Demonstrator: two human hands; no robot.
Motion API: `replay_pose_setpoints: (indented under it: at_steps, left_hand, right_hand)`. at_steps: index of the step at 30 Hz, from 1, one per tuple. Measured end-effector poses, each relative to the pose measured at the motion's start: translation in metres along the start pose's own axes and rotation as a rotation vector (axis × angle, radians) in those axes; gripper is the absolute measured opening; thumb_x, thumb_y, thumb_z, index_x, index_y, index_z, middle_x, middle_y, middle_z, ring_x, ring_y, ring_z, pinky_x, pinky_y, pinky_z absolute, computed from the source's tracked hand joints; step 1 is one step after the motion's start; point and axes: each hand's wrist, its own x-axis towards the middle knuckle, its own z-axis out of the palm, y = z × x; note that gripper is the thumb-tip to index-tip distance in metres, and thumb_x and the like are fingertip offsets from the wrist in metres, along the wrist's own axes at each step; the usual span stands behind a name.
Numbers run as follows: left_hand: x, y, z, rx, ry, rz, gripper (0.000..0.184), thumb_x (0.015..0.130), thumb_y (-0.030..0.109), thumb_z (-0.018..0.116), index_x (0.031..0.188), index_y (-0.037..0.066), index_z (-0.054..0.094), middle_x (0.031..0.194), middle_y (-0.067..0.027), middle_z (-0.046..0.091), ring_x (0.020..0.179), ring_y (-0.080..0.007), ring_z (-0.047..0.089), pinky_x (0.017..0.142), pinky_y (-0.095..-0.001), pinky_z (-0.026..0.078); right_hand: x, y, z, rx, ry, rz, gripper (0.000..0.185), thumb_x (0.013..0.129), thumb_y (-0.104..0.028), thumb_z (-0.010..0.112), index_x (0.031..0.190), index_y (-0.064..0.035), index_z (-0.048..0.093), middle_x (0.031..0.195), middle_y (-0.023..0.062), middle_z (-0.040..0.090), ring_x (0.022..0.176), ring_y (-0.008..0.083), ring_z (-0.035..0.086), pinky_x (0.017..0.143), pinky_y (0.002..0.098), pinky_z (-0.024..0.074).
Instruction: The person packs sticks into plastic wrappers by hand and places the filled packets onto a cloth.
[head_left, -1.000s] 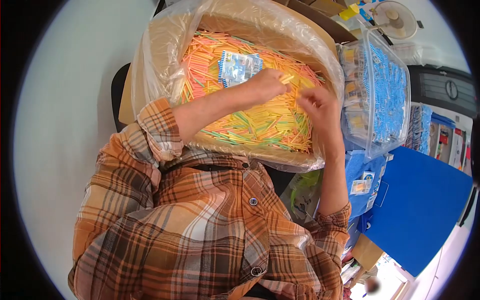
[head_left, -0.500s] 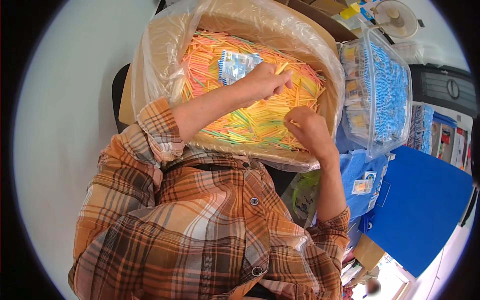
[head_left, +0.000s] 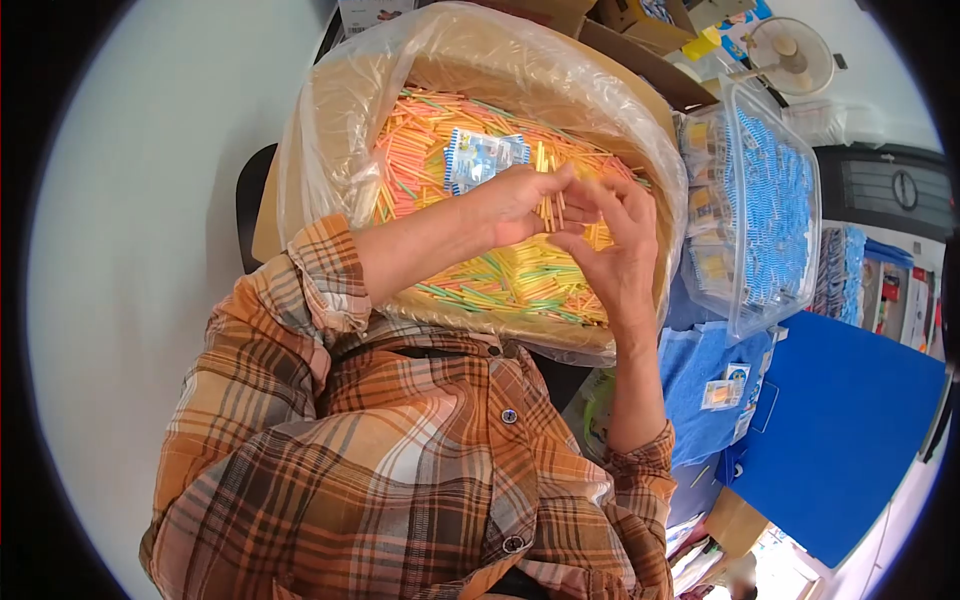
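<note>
My left hand (head_left: 522,203) is closed on a small bunch of thin yellow sticks (head_left: 548,212) that point up and down between thumb and fingers. Close beside it, my right hand (head_left: 622,238) is open, thumb and fingers spread around the bunch; its fingertips are partly blurred. Whether they touch the sticks I cannot tell. Both hands are above a cardboard box lined with a clear plastic bag (head_left: 340,130), holding many loose pink, yellow, orange and green sticks (head_left: 410,150). On these lie blue-and-white printed packets (head_left: 480,158), partly behind my left hand.
Right of the box stands a clear plastic bin (head_left: 735,300) filled with blue-striped packets (head_left: 768,210). A blue cloth (head_left: 690,385) with small packets on it and a large blue panel (head_left: 850,430) are nearer. A fan (head_left: 790,50) stands at the back right.
My right hand has risen from low over the sticks to beside my left hand, and its fingers have spread. The bunch in my left hand now shows more fully. The view has shifted slightly.
</note>
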Motion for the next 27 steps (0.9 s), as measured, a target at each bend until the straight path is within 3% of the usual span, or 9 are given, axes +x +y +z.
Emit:
replay_pose_setpoints:
  at_steps: [4,7,10,13,16,19,22,24,27]
  left_hand:
    - [-0.003,-0.006,0.008,0.02,-0.091,0.039,0.021,0.094,0.019,0.056,0.107,0.003,0.059,0.099,-0.0091,0.063,0.091,-0.0205,0.063,0.082,-0.0359,0.052]
    - [-0.003,-0.008,0.008,0.175,-0.048,0.08,0.016,0.09,0.01,0.058,0.104,0.003,0.06,0.096,-0.0074,0.063,0.087,-0.0195,0.062,0.079,-0.0354,0.051]
    - [0.001,-0.002,0.003,0.257,-0.058,0.141,0.013,0.086,0.006,0.06,0.099,0.002,0.06,0.092,-0.0063,0.063,0.082,-0.0189,0.062,0.071,-0.0327,0.051]
    - [-0.009,0.003,0.022,0.239,0.094,0.085,0.014,0.091,0.015,0.058,0.1,0.004,0.059,0.084,-0.0047,0.061,0.073,-0.0175,0.06,0.069,-0.0339,0.051]
    - [-0.01,0.011,0.02,0.236,0.318,0.213,0.022,0.096,0.027,0.053,0.105,0.008,0.057,0.076,-0.0034,0.059,0.068,-0.016,0.06,0.069,-0.035,0.052]
    - [-0.005,0.005,0.011,0.446,0.326,0.103,0.029,0.098,0.036,0.048,0.108,0.01,0.056,0.071,-0.0023,0.057,0.068,-0.0151,0.061,0.071,-0.0351,0.053]
    - [-0.001,0.002,0.01,0.448,0.345,0.186,0.032,0.098,0.036,0.049,0.108,0.006,0.055,0.068,-0.0002,0.054,0.065,-0.0137,0.059,0.066,-0.0318,0.052]
    - [0.003,0.009,0.004,0.462,0.415,0.287,0.033,0.097,0.034,0.052,0.108,0.003,0.055,0.064,0.0016,0.048,0.063,-0.0129,0.058,0.063,-0.0306,0.051]
    - [0.001,0.012,0.013,0.462,0.473,0.268,0.031,0.095,0.033,0.055,0.104,0.003,0.057,0.06,0.0026,0.043,0.061,-0.0129,0.058,0.064,-0.0305,0.051]
  right_hand:
    - [0.01,0.007,0.001,-0.13,-0.135,-0.17,0.095,0.049,-0.016,0.087,0.134,-0.0085,0.045,0.134,0.0176,0.045,0.118,0.0326,0.047,0.098,0.0406,0.04]
    - [0.023,0.008,0.007,0.06,-0.241,-0.149,0.096,0.049,-0.013,0.086,0.135,-0.0055,0.043,0.132,0.0186,0.048,0.118,0.0346,0.048,0.098,0.0406,0.0409]
    - [0.028,0.015,0.011,-0.009,-0.353,-0.209,0.096,0.052,-0.011,0.085,0.136,-0.0053,0.039,0.133,0.0196,0.046,0.118,0.0371,0.047,0.098,0.0415,0.0408]
    - [0.017,0.003,0.01,0.138,-0.197,-0.09,0.082,0.058,-0.009,0.082,0.131,-0.0047,0.044,0.124,0.0188,0.053,0.115,0.0367,0.05,0.096,0.0421,0.0419]
    - [-0.008,0.015,-0.003,-0.008,-0.191,-0.003,0.068,0.064,-0.005,0.077,0.125,-0.0049,0.047,0.11,0.0171,0.058,0.108,0.0343,0.054,0.09,0.042,0.0437]
    - [-0.022,0.01,-0.009,-0.037,-0.414,-0.053,0.054,0.066,-0.002,0.073,0.115,-0.0059,0.052,0.096,0.0122,0.06,0.098,0.0316,0.056,0.082,0.0421,0.0447]
    - [-0.024,0.009,-0.01,-0.042,-0.355,0.071,0.041,0.067,-0.004,0.072,0.105,-0.0079,0.057,0.091,0.0095,0.058,0.093,0.0303,0.056,0.078,0.0422,0.0439]
    - [-0.029,0.011,-0.006,-0.062,-0.409,-0.004,0.03,0.068,-0.006,0.071,0.095,-0.008,0.059,0.09,0.0087,0.058,0.092,0.0297,0.056,0.077,0.0421,0.0438]
    - [-0.039,0.018,0.01,-0.126,-0.52,-0.09,0.018,0.069,-0.009,0.07,0.085,-0.0075,0.063,0.09,0.0086,0.058,0.092,0.0288,0.056,0.077,0.0414,0.0438]
